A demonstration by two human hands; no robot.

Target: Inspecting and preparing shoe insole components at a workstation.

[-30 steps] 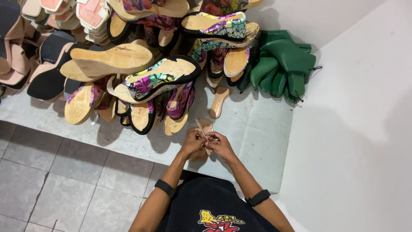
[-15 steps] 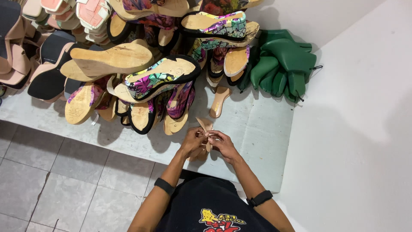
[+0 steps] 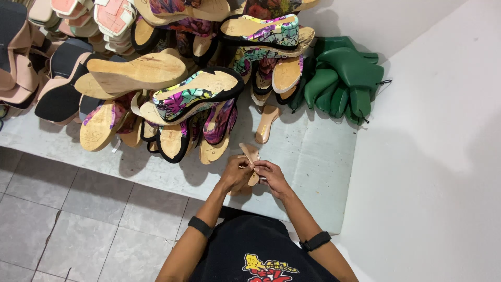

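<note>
1. The left hand (image 3: 236,175) and the right hand (image 3: 270,176) meet over the front edge of the bench (image 3: 313,156); the fingers of both are clamped on a small tan insole piece (image 3: 250,154).
2. The piece looks thin, light and a little bendable (probably leather or board), so holding it by the edges near the lower end seems best; it does not seem fragile.
3. No true container is visible. A loose pile of sandal soles (image 3: 177,89) lies behind on the bench, and green shoe moulds (image 3: 344,78) are stacked in the corner.
</note>
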